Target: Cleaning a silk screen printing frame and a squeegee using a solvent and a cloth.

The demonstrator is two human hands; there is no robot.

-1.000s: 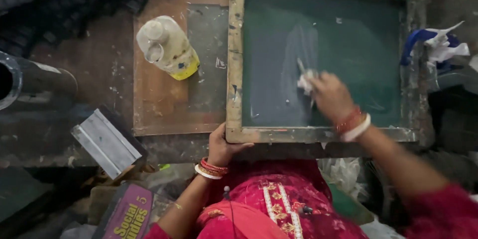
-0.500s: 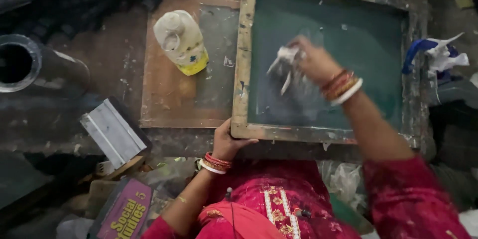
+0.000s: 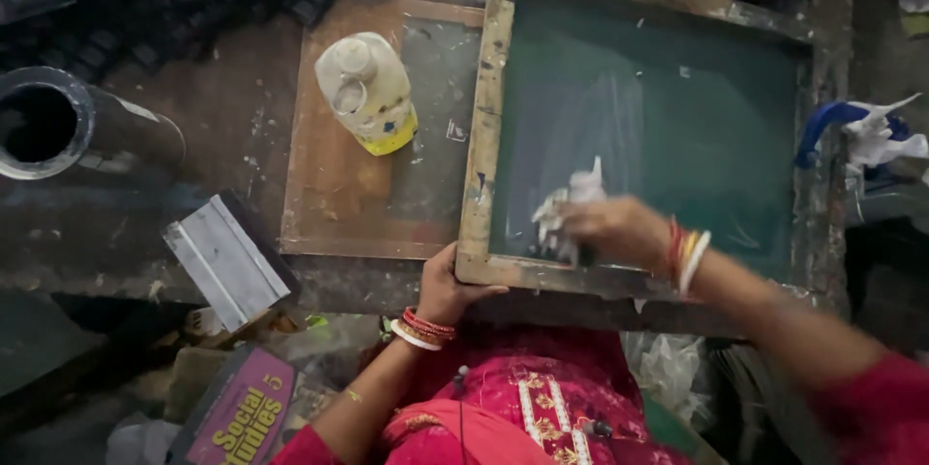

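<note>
In the head view, the right hand (image 3: 614, 230) was clamped on a crumpled white rag (image 3: 571, 206), fingers closed around it, pressing it to the green mesh of the wooden-framed screen (image 3: 481, 126) near that frame's lower left corner. Half a second before, the same hand and rag had been higher up, in the upper left part of the mesh; a second before, they had been further to the right, near the middle. The hand was blurred with motion. The left hand (image 3: 447, 283) gripped the near left corner of the frame, thumb lying over the top of the wood and the other fingers hidden beneath it, just as in both earlier pictures. The screen lay on a dark, stained table (image 3: 223, 126), overlapping a flat brown board (image 3: 339, 184). On that board stood a pale plastic bottle with a yellow base (image 3: 368, 90), unmoved. A grey metal block (image 3: 224, 257) sat at the table's near edge, and a dark pipe (image 3: 58, 121) lay at far left.
</note>
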